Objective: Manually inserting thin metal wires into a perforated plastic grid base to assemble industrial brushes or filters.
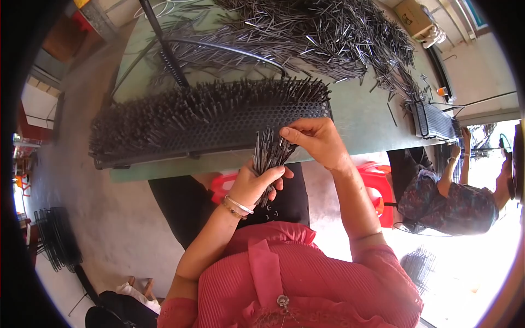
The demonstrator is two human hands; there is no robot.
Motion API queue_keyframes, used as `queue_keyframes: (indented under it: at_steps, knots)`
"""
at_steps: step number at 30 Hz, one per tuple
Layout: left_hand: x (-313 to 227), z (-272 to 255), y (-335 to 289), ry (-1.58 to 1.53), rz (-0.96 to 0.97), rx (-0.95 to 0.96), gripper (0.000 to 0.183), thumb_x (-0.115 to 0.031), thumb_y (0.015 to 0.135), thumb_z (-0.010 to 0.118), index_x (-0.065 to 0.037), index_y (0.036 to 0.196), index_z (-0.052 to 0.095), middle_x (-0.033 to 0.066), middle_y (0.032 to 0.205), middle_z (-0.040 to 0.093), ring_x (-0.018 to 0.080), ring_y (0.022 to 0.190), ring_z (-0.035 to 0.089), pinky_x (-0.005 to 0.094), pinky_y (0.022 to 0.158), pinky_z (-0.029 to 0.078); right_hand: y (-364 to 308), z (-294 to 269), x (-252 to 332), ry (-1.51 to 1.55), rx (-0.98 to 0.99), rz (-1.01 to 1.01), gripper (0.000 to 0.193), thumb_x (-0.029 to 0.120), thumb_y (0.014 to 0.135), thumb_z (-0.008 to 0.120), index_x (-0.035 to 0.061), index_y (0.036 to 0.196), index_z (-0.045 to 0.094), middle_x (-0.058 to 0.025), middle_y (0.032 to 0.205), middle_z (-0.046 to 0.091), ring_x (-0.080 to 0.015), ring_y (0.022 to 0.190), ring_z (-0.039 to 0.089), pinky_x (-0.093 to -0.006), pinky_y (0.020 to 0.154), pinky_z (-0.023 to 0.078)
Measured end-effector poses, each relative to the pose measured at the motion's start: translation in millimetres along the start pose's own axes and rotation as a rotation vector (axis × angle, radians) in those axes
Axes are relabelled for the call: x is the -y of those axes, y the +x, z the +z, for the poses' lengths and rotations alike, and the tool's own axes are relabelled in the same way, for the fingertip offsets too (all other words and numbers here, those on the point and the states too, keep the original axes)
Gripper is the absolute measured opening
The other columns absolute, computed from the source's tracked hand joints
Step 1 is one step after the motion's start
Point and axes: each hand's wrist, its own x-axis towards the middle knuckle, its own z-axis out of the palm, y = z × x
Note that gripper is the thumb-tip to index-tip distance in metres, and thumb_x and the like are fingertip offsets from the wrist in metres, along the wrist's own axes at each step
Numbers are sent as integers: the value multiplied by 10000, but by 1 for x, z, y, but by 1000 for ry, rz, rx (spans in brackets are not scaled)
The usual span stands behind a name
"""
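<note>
A bundle of thin dark metal rods (268, 150) stands upright in my left hand (257, 183), whose fingers are wrapped round its lower part. At the bundle's upper right, the thumb and forefinger of my right hand (320, 142) are pinched together on the end of a rod. Just beyond both hands is a long black perforated rack (240, 126), tilted toward me. Its left part and far edge bristle with dark rods (158, 117) standing in the holes. Bare holes show at its right and along the near side.
A heap of loose dark rods (328, 33) covers the far part of the green table (355, 117). Black metal bars (164, 52) rise behind the rack. On the right, another person (451, 199) works at a second rack (435, 120). A red stool (374, 188) stands under the table edge.
</note>
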Motion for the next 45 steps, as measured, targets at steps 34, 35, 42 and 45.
queue_keyframes:
  at_steps: [34,35,42,45]
  knots:
    - [7,7,11,-60,-72,-119,250,-168,878,568,27,1030,600,134,900,656,167,736,635,288,632,554,34,-36,7,-246,-642,-435,131,96,820,665,-6,902,664,-83,746,661,-108,665,602,-246,639,477]
    - [6,8,11,-64,-76,-123,241,-165,879,568,26,1024,601,137,905,657,176,743,641,298,650,561,34,-37,5,-244,-639,-433,131,96,820,665,-6,902,664,-83,746,661,-108,665,602,-246,639,477]
    - [8,5,11,-122,-137,-76,240,-177,886,574,-41,1082,551,146,997,634,205,812,641,335,648,571,34,-36,-7,-227,-660,-417,136,89,822,662,-8,917,662,-68,748,664,-99,669,590,-236,647,469]
    - [10,2,10,-98,-117,-60,250,-182,886,584,-43,1090,550,138,1004,635,192,821,634,319,642,564,32,-36,-8,-282,-614,-478,131,84,823,663,-5,918,661,-64,770,667,-96,682,588,-236,653,470]
